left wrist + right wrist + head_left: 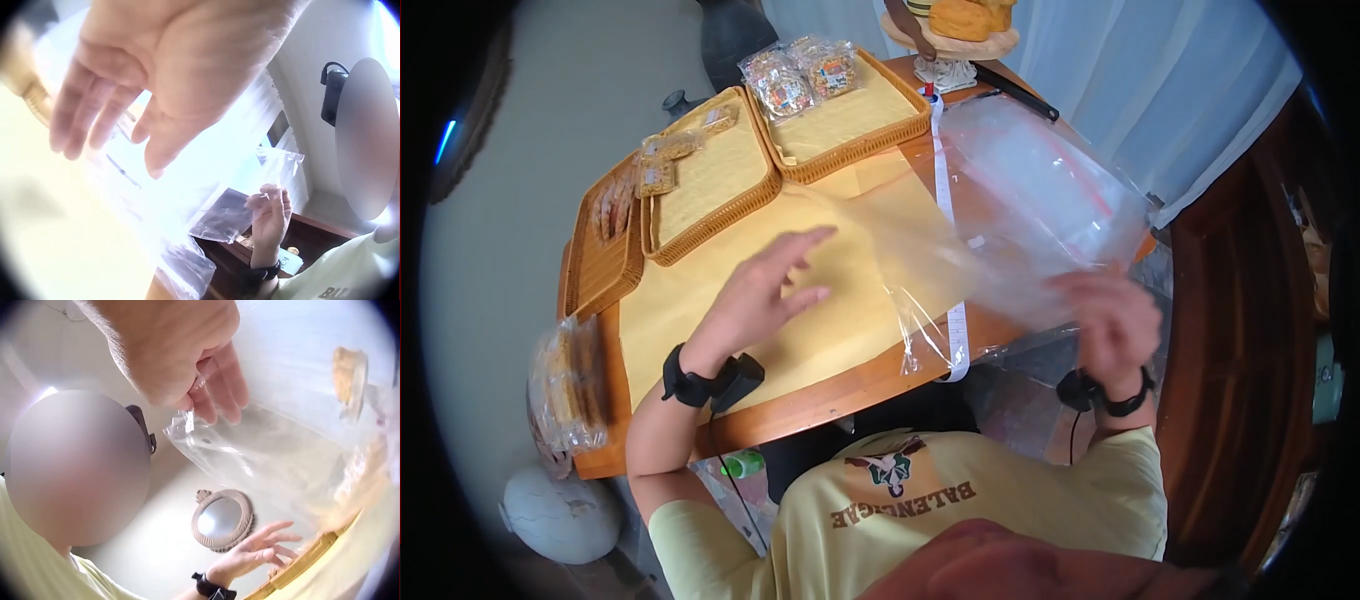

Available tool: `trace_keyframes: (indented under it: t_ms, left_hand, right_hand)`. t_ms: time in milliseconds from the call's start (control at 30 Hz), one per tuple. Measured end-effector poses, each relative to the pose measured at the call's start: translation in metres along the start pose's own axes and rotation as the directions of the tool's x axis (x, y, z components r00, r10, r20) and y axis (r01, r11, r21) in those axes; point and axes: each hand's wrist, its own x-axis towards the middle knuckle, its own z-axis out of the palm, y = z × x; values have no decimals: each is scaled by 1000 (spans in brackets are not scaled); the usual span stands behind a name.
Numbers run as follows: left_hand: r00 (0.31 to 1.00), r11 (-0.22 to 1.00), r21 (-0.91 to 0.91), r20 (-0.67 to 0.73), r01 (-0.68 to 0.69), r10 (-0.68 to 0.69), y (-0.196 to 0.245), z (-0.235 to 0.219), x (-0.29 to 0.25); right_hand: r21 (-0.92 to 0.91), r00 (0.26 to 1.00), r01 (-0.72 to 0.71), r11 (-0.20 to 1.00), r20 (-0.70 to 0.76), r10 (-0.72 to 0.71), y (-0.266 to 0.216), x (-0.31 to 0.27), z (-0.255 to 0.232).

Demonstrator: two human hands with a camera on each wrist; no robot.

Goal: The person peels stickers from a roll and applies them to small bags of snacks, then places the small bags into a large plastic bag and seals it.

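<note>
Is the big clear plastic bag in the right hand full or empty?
Empty. The clear plastic bag, pinched by the right hand, is see-through, and only the table and background show through it.

Yellow shirt [920,500] — printed "BALENCIAGA", seen upside down.

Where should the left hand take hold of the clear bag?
Probably the bag's loose near corner, hanging past the table edge, opposite the right hand, which pinches the other end. Come from the left, low over the yellow cloth, where the left hand hovers open. The film is limp, so a second grip likely spreads it flat.
</note>
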Motion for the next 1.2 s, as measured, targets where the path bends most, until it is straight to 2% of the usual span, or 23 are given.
trace_keyframes:
  t_ms: [33, 67, 100, 200, 233, 267, 300, 367, 433, 500, 533, 600, 633, 667, 700, 733, 800, 833, 900, 933, 1000, 1133, 1200]
  left_hand:
    - [994, 999, -33, -106, -18, 15, -3, -2, 6]
    - [976, 997, -61, -214, -42, 28, -5, -3, 11]
    - [976, 997, -62, -218, -41, 26, -6, -5, 16]
    - [957, 937, -349, -283, -34, -71, -17, -8, 29]
    - [954, 936, -349, -292, -39, -69, -18, -7, 33]
    - [960, 866, -497, -265, -60, -85, -17, -7, 36]
    - [967, 771, -632, -238, -79, -95, -17, -6, 38]
    - [955, 720, -681, -283, -133, -91, -21, -3, 41]
    - [945, 665, -725, -316, -179, -90, -28, 1, 41]
    - [966, 593, -792, -244, -148, -85, -38, 2, 39]
    - [970, 596, -790, -230, -141, -75, -41, 1, 36]
    - [932, 522, -822, -339, -228, -126, -50, -2, 27]
    - [939, 524, -822, -325, -221, -112, -51, -6, 22]
    - [899, 539, -798, -408, -269, -156, -51, -13, 14]
    - [849, 553, -771, -490, -315, -199, -55, -18, 7]
    - [841, 561, -757, -508, -334, -184, -69, -23, -1]
    - [807, 552, -731, -567, -400, -165, -95, -32, -18]
    - [799, 529, -749, -566, -398, -201, -106, -36, -28]
    - [754, 493, -758, -600, -427, -269, -125, -40, -46]
    - [756, 489, -758, -600, -432, -262, -133, -40, -56]
    - [707, 482, -758, -623, -439, -336, -147, -41, -74]
    - [662, 481, -760, -634, -437, -400, -167, -40, -113]
    - [656, 473, -765, -631, -437, -414, -176, -39, -128]
  right_hand:
    - [19, 995, -53, 998, -87, 55, 9, 0, -9]
    - [165, 975, -91, 982, -187, 122, 15, 7, -12]
    - [310, 941, -108, 945, -276, 198, 20, 15, -16]
    - [402, 898, -149, 904, -328, 294, 37, 33, -29]
    - [521, 883, -152, 840, -310, 353, 42, 36, -32]
    - [631, 868, -150, 761, -284, 406, 47, 40, -34]
    - [629, 875, -140, 764, -283, 393, 54, 43, -35]
    - [759, 813, -223, 612, -202, 547, 69, 42, -30]
    - [777, 782, -263, 572, -175, 598, 83, 38, -21]
    - [816, 693, -393, 424, -40, 720, 93, 30, -8]
    - [816, 683, -391, 426, -53, 728, 91, 27, -3]
    - [806, 638, -546, 228, 224, 736, 86, 22, 7]
    - [809, 631, -540, 230, 208, 748, 85, 14, 6]
    - [589, 664, -668, 455, 195, 722, 84, 6, 4]
    - [299, 692, -718, 629, 201, 694, 82, -3, 1]
    - [292, 687, -721, 628, 193, 700, 78, -11, -3]
    - [-306, 643, -678, 668, 192, 741, 68, -28, -10]
    - [-314, 642, -679, 664, 187, 744, 64, -33, -8]
    - [-572, 587, -619, 538, 117, 801, 58, -42, -4]
    - [-576, 588, -620, 533, 109, 802, 56, -44, -2]
    - [-611, 489, -663, 432, 84, 868, 56, -46, 3]
    - [-657, 531, -645, 389, -20, 847, 69, -61, 7]
    - [-569, 466, -714, 409, 51, 883, 70, -57, 4]
